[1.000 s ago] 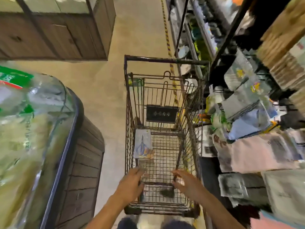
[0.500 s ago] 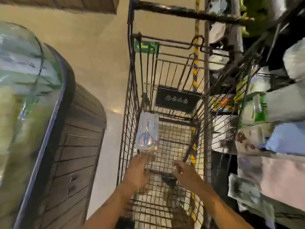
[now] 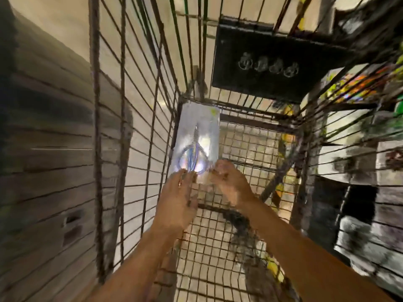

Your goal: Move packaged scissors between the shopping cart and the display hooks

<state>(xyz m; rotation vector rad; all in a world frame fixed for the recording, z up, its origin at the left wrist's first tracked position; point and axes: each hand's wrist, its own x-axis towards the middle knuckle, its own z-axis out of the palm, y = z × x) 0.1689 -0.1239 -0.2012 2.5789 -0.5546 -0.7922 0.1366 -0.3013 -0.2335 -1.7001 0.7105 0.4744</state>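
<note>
Far left there's a slatted wood panel (image 3: 50,153), grey and weathered looking. Then the cart (image 3: 135,118), dark thin wire, rusty, with a fine square mesh floor. The pack (image 3: 196,138) leans against the cart's left wall near the far corner: flat glossy rectangle, blue-handled scissors inside, blades pointing up. Left hand (image 3: 177,203) touches its bottom edge, fingers stretched out. Right hand (image 3: 229,182) is at the lower right corner, fingers curled, but it's too blurry to tell if it's pinching. A black sign (image 3: 272,62) hangs on the far wall.
</note>
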